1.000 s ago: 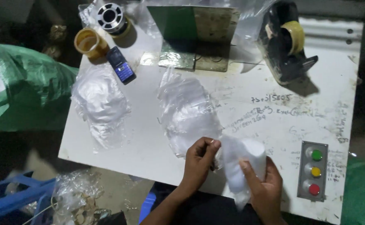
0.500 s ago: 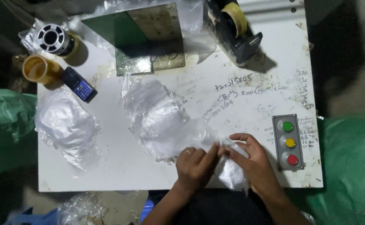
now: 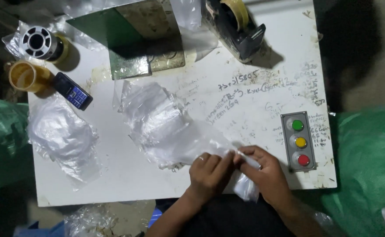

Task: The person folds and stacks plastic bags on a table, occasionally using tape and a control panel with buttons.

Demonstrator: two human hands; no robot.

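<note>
Left hand [image 3: 207, 173]: fingers curled, grip pinched shut on a clear bag [image 3: 245, 186] at the worktop's [image 3: 126, 175] near edge.
Right hand [image 3: 267, 173]: thumb and fingertips closed on the same bag, meeting the left at the bag's top edge; the paired pinch looks like a way to keep thin film taut and apart.
Bag: transparent, limp, creased; lower part hangs off the worktop edge at 6 o'clock from the hands.
Bag pile [image 3: 161, 125]: clear bags, loosely stacked, at 10 o'clock from the hands, its near corner reaching them; probably kept within easy reach.
Second pile [image 3: 63, 138]: crumpled clear bags, well apart at 9 o'clock.
Button box [image 3: 298, 140]: grey, green, yellow and red buttons, just beside the right hand at 2 o'clock.
Phone [image 3: 74, 91], yellow cup [image 3: 24, 77], spool [image 3: 37, 42]: far left corner, 10 o'clock.
Tape dispenser [image 3: 236, 24]: 12 o'clock.
Green plate [image 3: 126, 41]: 11 o'clock, far edge.
Green sacks [image 3: 368, 166]: flanking the worktop.
</note>
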